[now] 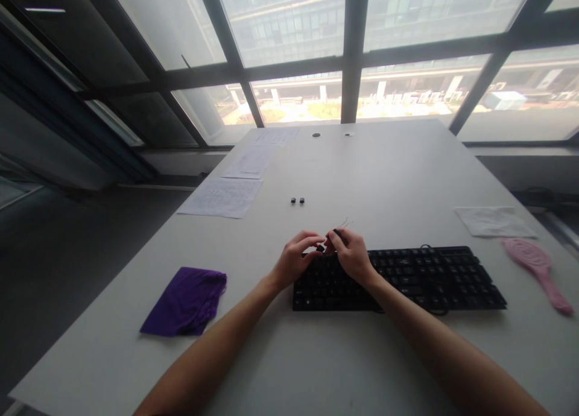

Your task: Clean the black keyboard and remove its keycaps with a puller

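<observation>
A small black keycap (pixel 321 247) sits pinched between both hands' fingertips.

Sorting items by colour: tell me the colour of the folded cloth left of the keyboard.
Purple folded cloth; head view shows it.

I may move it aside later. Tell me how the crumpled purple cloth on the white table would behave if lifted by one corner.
The crumpled purple cloth would probably hang limp, since it lies in soft folds on the white table. It looks thin, so likely light. Being flat and soft, it seems unlikely to roll or tip.
</observation>
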{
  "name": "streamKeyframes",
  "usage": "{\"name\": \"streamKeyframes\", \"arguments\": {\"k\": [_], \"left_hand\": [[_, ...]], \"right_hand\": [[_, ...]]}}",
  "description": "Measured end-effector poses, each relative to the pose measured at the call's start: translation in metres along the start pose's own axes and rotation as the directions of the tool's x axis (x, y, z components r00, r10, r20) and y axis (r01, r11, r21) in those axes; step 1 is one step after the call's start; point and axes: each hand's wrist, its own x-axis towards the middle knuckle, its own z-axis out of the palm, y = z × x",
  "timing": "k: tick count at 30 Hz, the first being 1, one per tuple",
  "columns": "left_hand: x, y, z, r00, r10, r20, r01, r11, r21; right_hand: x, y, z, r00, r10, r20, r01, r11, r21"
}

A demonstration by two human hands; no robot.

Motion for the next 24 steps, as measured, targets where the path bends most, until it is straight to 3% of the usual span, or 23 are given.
{"name": "streamKeyframes", "arguments": {"k": [9,14,18,21,24], "left_hand": [[0.002,-0.009,-0.007,0.997,0.043,0.065,-0.047,0.998,0.053],[0.001,-0.009,-0.006,0.998,0.031,0.055,-0.034,0.997,0.071],[0.004,-0.007,-0.007,0.999,0.023,-0.034,-0.023,1.000,-0.008],[0.007,-0.012,-0.010,0.985,-0.087,-0.151,0.078,0.995,-0.061],[0.008,-0.027,-0.015,0.941,-0.217,-0.261,0.213,0.976,-0.042]], "right_hand": [[0.005,0.002,0.000,0.999,0.051,-0.014,-0.050,0.993,0.105],[0.006,0.005,0.001,0.999,0.046,0.005,-0.046,0.996,0.072],[0.005,0.007,0.002,0.999,0.045,0.000,-0.045,0.998,0.053],[0.005,0.008,0.003,0.999,0.049,-0.015,-0.048,0.997,0.066],[0.005,0.008,0.003,0.999,0.050,-0.020,-0.048,0.996,0.079]]}}
